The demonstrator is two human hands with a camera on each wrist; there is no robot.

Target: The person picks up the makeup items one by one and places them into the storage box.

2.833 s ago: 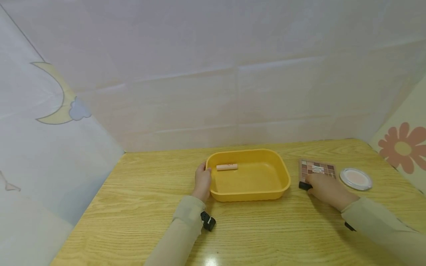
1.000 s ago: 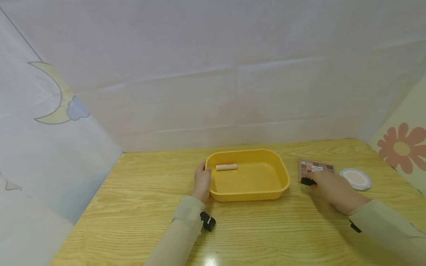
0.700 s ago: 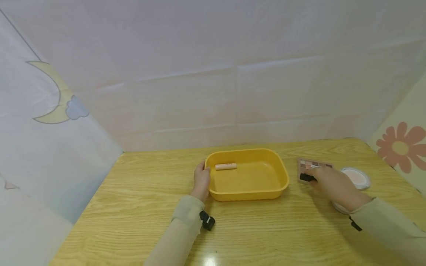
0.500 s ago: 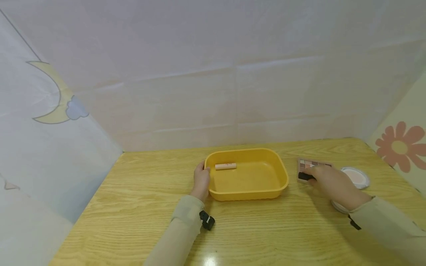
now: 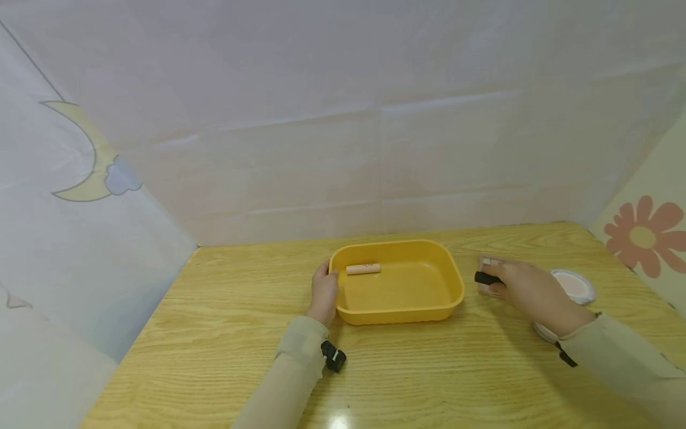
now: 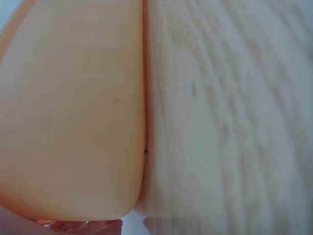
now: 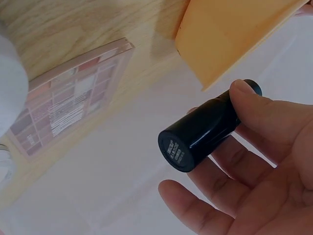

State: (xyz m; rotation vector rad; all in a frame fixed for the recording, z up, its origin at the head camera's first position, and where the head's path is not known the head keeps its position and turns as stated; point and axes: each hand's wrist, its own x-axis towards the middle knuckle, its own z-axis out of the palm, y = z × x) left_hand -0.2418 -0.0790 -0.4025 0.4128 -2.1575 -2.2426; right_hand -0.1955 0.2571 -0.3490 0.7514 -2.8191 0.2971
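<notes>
In the head view my left hand (image 5: 324, 293) grips the left wall of a yellow rectangular basin (image 5: 399, 317), thumb at the rim. A pale pink tube (image 5: 363, 269) lies inside, near the back left. My right hand (image 5: 527, 292) pinches a black lipstick tube (image 7: 208, 129) between thumb and fingers, its labelled end showing in the right wrist view. Beneath that hand lies an eyeshadow palette (image 7: 68, 100), mostly covered from the head view. In the left wrist view the basin's outer wall (image 6: 73, 107) fills the left side, with fingertips (image 6: 98, 227) at the bottom edge.
Right of the palette sits a round compact (image 5: 573, 286) with a pale pink face. A whitish round thing (image 5: 544, 332) shows partly from under the right wrist. All stand on a wood-grain table (image 5: 236, 310), with a pale sheet (image 5: 300, 149) hanging behind.
My right hand has lifted the lipstick tube and moved slightly away from me, covering more of the palette. The left hand and the basin have stayed in place.
</notes>
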